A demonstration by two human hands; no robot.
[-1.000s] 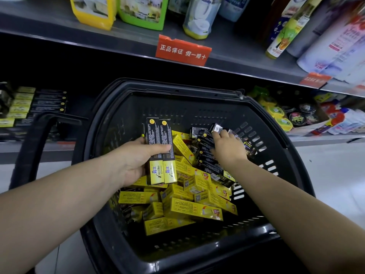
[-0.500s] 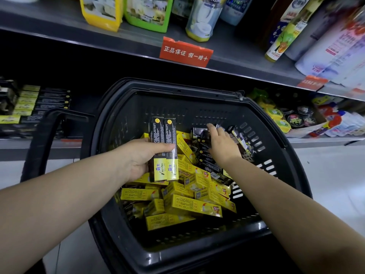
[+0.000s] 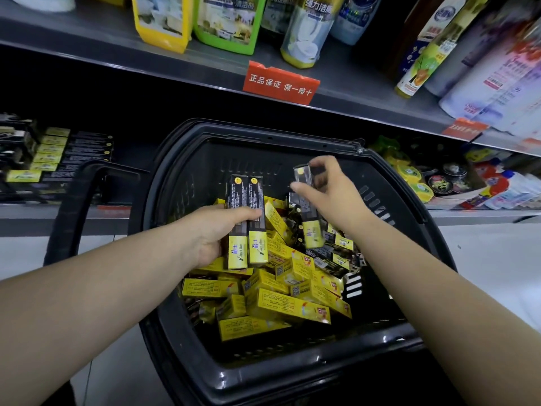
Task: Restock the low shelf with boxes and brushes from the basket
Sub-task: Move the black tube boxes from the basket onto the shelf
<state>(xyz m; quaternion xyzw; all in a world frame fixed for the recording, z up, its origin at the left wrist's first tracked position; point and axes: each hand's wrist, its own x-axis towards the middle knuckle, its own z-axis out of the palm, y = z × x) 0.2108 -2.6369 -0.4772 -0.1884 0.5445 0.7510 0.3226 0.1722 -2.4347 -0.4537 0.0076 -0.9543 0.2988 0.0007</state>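
Head view: the left grip (image 3: 213,232) is closed around two tall black-and-yellow boxes (image 3: 247,224), held upright side by side above the basket (image 3: 263,373). The right grip (image 3: 336,194), just to its right and a little farther in, pinches a third box (image 3: 311,230) of the same kind between thumb and fingertips. This box is lifted clear of the heap and slightly tilted.

Below both grips lies a loose pile of yellow boxes (image 3: 281,303). Directly under the right grip sits a cluster of dark packs (image 3: 330,256); whether any of these are the brushes I cannot tell.

Well to the left of the left grip, beyond the basket's handle (image 3: 76,206), the low shelf (image 3: 29,218) carries a neat row of matching boxes (image 3: 52,153). There is dark space beside the row, on the side nearer the basket.

By my reading the restock is far from finished. Some stock stands on the shelf and three boxes are in hand, but most of the load sits in the basket. These three have yet to be carried left and set beside the row. After that, the yellow boxes and dark packs would take many more handfuls.
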